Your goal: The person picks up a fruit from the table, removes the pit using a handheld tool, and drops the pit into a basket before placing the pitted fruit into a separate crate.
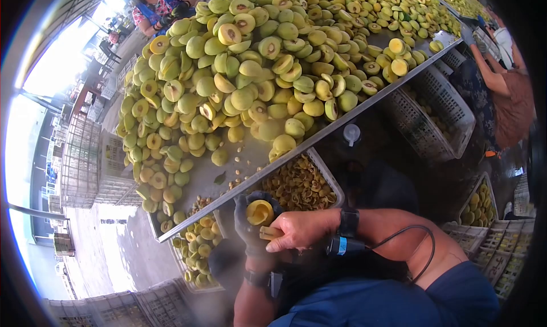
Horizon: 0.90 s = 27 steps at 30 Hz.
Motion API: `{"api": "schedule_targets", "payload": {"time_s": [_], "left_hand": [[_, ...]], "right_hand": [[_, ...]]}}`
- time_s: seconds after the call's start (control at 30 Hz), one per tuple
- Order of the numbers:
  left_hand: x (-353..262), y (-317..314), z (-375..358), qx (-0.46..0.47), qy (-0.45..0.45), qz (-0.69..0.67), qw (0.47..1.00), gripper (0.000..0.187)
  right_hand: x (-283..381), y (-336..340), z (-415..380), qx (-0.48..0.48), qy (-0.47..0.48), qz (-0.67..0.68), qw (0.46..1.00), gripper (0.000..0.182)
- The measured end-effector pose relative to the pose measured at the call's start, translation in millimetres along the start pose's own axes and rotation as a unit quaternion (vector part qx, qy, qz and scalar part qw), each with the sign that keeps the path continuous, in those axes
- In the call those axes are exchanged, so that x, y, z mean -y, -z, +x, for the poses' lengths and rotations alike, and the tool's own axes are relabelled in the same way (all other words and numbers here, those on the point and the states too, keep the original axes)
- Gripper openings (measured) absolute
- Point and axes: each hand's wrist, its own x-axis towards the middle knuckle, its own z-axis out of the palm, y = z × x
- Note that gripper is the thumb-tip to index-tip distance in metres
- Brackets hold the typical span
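Observation:
My left hand (247,227), in a grey glove, cups a yellow peach half (260,212) with its hollowed side facing up. My bare right hand (305,229) is closed around a tool with a pale wooden handle (270,233); its working end is hidden. Both hands are close together just off the edge of a metal table (228,182). Piled on the table are many green-yellow peach halves (245,93), some still with brown pits. Below the edge, a white crate holds brown pits and scraps (302,184).
A crate of peach halves (199,247) stands under the table at lower left. A white crate (436,113) and a small cup (351,134) are beyond the edge. Co-workers (504,93) are at right and upper left. Stacked crates (82,162) line the left side.

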Motion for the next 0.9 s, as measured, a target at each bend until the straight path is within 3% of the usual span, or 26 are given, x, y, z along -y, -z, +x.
{"api": "schedule_targets", "payload": {"time_s": [0.13,0.23,0.33,0.47,0.6,0.7,0.77,0.8,0.9], "left_hand": [[-1,14,4,0.042,-0.041,0.086,0.995,0.049],[2,20,9,0.069,-0.061,0.122,0.988,0.048],[18,43,27,0.072,-0.092,0.163,0.980,0.046],[9,40,28,0.127,-0.205,0.370,0.897,0.027],[8,29,28,0.107,-0.103,0.251,0.957,0.024],[8,29,37,0.084,-0.132,0.302,0.940,0.027],[8,26,42,0.086,-0.114,0.256,0.956,0.027],[0,22,40,0.099,-0.045,0.207,0.972,0.028],[8,33,44,0.133,-0.050,0.208,0.968,0.031]], "right_hand": [[-4,-1,-2,-0.120,0.160,-0.149,0.968,0.032],[10,-5,-7,-0.217,0.123,-0.180,0.951,0.028],[7,-11,0,-0.292,0.150,-0.180,0.927,0.025],[-1,-8,7,-0.332,0.190,-0.201,0.902,0.019],[9,-2,4,-0.332,0.148,-0.219,0.905,0.021],[11,3,2,-0.334,0.157,-0.230,0.901,0.020],[22,4,-3,-0.319,0.126,-0.177,0.922,0.020],[26,4,-3,-0.311,0.112,-0.148,0.932,0.020],[21,13,-2,-0.296,0.102,-0.128,0.941,0.019]]}}
